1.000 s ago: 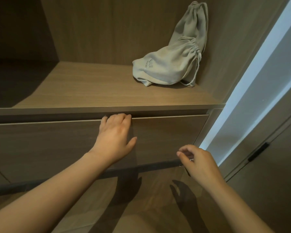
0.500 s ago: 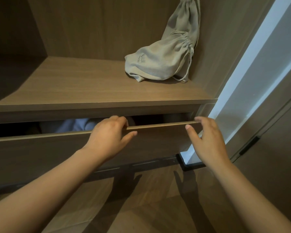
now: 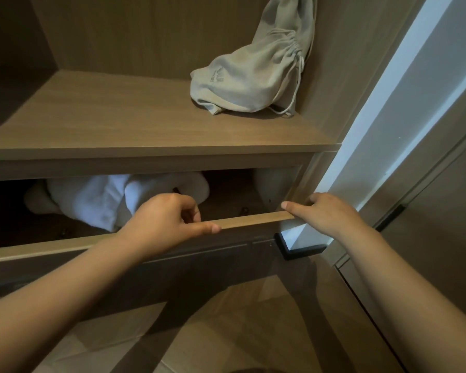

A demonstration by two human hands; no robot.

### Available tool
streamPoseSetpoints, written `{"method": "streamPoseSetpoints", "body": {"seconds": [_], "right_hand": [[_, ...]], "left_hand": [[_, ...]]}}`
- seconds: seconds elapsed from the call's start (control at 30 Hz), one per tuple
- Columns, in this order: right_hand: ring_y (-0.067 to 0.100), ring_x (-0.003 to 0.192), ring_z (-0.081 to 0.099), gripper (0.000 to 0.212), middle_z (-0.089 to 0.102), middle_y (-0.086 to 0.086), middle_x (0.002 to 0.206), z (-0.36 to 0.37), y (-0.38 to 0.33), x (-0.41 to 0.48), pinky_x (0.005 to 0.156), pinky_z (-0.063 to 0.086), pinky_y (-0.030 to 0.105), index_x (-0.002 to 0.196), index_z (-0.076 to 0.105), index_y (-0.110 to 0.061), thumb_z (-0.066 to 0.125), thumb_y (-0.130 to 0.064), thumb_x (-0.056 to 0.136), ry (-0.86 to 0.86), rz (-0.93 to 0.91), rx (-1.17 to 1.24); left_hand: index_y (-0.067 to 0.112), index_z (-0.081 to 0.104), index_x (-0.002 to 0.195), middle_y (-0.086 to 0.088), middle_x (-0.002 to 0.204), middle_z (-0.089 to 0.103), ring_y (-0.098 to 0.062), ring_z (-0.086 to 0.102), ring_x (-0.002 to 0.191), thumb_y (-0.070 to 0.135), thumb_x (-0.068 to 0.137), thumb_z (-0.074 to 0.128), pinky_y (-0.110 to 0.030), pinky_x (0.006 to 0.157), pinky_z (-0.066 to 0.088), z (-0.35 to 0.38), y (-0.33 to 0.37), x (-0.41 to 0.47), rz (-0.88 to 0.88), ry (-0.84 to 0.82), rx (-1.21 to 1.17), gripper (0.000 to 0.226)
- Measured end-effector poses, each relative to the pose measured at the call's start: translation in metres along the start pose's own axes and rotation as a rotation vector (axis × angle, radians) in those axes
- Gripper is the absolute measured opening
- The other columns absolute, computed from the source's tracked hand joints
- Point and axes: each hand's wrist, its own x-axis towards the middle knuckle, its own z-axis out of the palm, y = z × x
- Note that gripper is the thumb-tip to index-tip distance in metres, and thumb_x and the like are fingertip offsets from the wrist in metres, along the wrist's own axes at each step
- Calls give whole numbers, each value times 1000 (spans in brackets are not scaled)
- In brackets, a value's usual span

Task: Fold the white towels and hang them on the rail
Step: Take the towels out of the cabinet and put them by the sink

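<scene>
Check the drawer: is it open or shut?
Partly open: a gap shows between the drawer front and the shelf above, with white towels visible inside. The left hand and right hand grip its top edge.

We see the white towels (image 3: 92, 200) only in part: the shelf (image 3: 145, 122) hides their far side, the drawer front (image 3: 253, 219) and left hand (image 3: 162, 222) their near side. The drawstring bag (image 3: 253, 76) is cut off at the top; its print is illegible.
</scene>
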Motion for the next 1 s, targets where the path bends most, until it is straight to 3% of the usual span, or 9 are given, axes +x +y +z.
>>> {"method": "streamPoseSetpoints", "body": {"seconds": [0.17, 0.3, 0.37, 0.47, 0.53, 0.6, 0.7, 0.8, 1.0], "right_hand": [[28, 116, 56, 113, 57, 3, 132, 0, 9, 0, 83, 49, 37, 127, 57, -20, 37, -98, 47, -185, 77, 74], [32, 130, 46, 110, 46, 8, 146, -2, 13, 0, 98, 45, 43, 139, 47, -17, 50, -91, 56, -287, 118, 69], [30, 123, 50, 100, 51, 9, 137, 2, 18, -1, 91, 45, 39, 134, 50, -16, 56, -86, 63, -317, 124, 41], [20, 91, 52, 75, 56, 3, 104, 18, 29, -9, 71, 42, 30, 100, 56, -14, 62, -81, 67, -290, 153, 58], [17, 81, 54, 69, 62, 4, 98, 36, 42, -14, 65, 42, 28, 83, 57, -11, 65, -77, 67, -280, 200, 109], [19, 83, 58, 66, 63, 6, 102, 60, 58, -23, 72, 47, 31, 92, 61, -13, 69, -73, 66, -330, 246, 229], [23, 94, 59, 88, 59, 6, 108, 95, 74, -40, 84, 52, 38, 117, 58, -15, 70, -78, 56, -367, 287, 351], [25, 97, 62, 106, 63, 7, 111, 112, 80, -44, 86, 54, 41, 113, 60, -16, 63, -87, 33, -357, 297, 397], [23, 102, 58, 83, 61, 3, 112, 158, 96, -54, 86, 51, 37, 125, 58, -14, 74, -69, 65, -351, 310, 546]], "left_hand": [[31, 63, 94, 13, 94, 53, -5, 55, 81, 84, 59, 40, -29, 72, 55, 11, 6, -7, 57, -89, 70, 67], [34, 62, 113, 13, 105, 58, -3, 56, 90, 83, 64, 38, -32, 81, 55, 21, 6, -11, 35, -223, 72, 73], [36, 61, 117, 14, 104, 60, -2, 57, 92, 86, 61, 38, -32, 83, 55, 26, 4, -16, 24, -276, 25, 78], [38, 59, 119, 15, 108, 60, 0, 57, 96, 88, 59, 41, -28, 85, 53, 38, -1, -22, -4, -354, -48, 80], [38, 61, 115, 14, 108, 62, -1, 58, 97, 84, 66, 42, -30, 88, 52, 55, -5, -26, -43, -374, -104, 70], [34, 61, 117, 10, 113, 62, -6, 58, 101, 76, 77, 42, -35, 92, 51, 76, -10, -31, -64, -376, -82, 62], [29, 50, 134, 5, 135, 52, -12, 50, 117, 65, 89, 46, -36, 102, 44, 103, -20, -36, -60, -424, 41, 58], [32, 34, 147, 5, 156, 27, -18, 30, 139, 64, 90, 45, -36, 111, 28, 117, -31, -33, -54, -467, 133, 67], [34, 15, 153, 2, 162, 4, -25, 9, 147, 69, 87, 45, -42, 118, 15, 141, -40, -33, -13, -514, 333, 80]]}}
